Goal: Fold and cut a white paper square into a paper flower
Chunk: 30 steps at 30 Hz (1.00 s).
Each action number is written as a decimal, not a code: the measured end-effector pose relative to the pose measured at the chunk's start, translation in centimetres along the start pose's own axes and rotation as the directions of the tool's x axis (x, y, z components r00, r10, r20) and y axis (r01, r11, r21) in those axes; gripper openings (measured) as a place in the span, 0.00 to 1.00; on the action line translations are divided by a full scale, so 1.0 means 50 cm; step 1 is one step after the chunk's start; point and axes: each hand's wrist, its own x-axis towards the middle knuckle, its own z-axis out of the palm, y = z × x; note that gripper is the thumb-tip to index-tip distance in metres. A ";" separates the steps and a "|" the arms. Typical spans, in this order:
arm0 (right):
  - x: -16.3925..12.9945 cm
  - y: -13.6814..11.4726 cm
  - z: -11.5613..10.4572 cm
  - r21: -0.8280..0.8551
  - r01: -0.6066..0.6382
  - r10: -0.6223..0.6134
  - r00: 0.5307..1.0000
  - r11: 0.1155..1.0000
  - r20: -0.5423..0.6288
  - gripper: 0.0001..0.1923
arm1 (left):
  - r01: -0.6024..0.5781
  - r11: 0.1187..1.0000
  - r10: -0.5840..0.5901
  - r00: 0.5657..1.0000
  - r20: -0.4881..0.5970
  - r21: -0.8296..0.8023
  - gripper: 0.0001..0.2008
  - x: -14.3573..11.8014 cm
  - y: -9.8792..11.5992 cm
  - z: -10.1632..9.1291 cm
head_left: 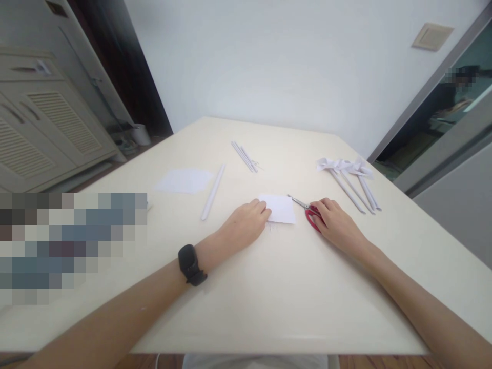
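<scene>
Fingers of the right hand [338, 221] close around the red-handled scissors [309, 210], just right of the small paper square [280, 208]; the left hand [246, 223] presses that square's left edge flat, gripping nothing. Cutting seems about to start: lifting the scissors comes next.

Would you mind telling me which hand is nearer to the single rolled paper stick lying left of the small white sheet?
Left. The left hand rests on the small white sheet, just right of the rolled paper stick; the right hand lies farther right, on the red-handled scissors.
</scene>
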 end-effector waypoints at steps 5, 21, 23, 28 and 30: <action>-0.002 -0.003 -0.001 -0.011 0.001 -0.001 1.000 1.000 0.004 0.14 | -0.006 1.000 0.006 1.000 0.000 0.002 0.08 0.001 0.001 0.000; 0.005 0.020 -0.027 0.117 0.037 -0.049 0.994 0.992 0.099 0.12 | 0.035 0.995 -0.037 0.999 -0.023 -0.093 0.11 -0.002 0.004 0.002; 0.008 0.024 -0.028 0.127 0.051 -0.064 0.993 0.991 0.099 0.11 | 0.052 0.992 -0.056 0.998 -0.035 -0.113 0.12 -0.002 0.005 0.000; 0.018 0.041 -0.041 0.166 0.024 -0.044 0.992 0.986 0.120 0.16 | 0.039 0.991 -0.049 0.996 -0.078 -0.130 0.12 -0.004 0.000 -0.005; 0.020 0.043 -0.049 0.165 0.005 -0.029 0.990 0.986 0.142 0.19 | 0.032 0.987 -0.045 0.995 -0.084 -0.157 0.12 -0.006 -0.005 -0.005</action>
